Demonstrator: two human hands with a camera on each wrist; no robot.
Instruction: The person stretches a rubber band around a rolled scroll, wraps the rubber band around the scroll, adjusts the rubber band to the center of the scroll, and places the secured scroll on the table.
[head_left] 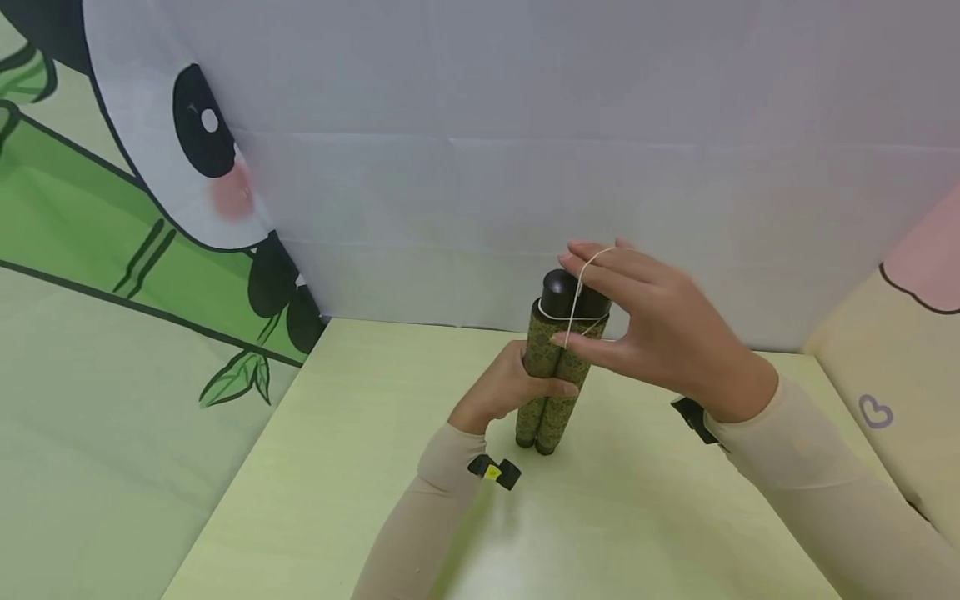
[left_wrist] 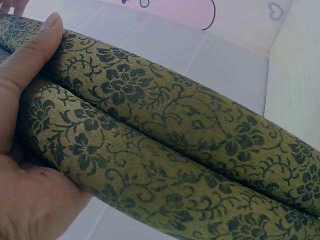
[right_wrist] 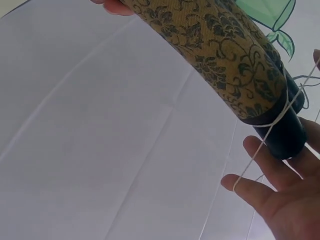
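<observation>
Two long rolls, apparently scrolls (head_left: 539,343), stand side by side and slightly tilted, covered in olive-gold brocade with dark flowers. Each has a black knob (head_left: 558,288) at its upper end. My left hand (head_left: 510,385) grips both around the middle, its thumb lying across them in the left wrist view. A thin white loop (right_wrist: 254,154) of cord or elastic circles the rolls just below the knobs. It runs taut to the thumb and fingers of my right hand (head_left: 663,325), which are spread apart beside the upper ends. Part of the loop is hidden behind the rolls.
A pale yellow table (head_left: 375,400) lies under the hands. Behind it hangs a whitish cloth backdrop (head_left: 465,192) with cartoon prints, close to the table's back edge. A printed panel (head_left: 870,358) borders the right side.
</observation>
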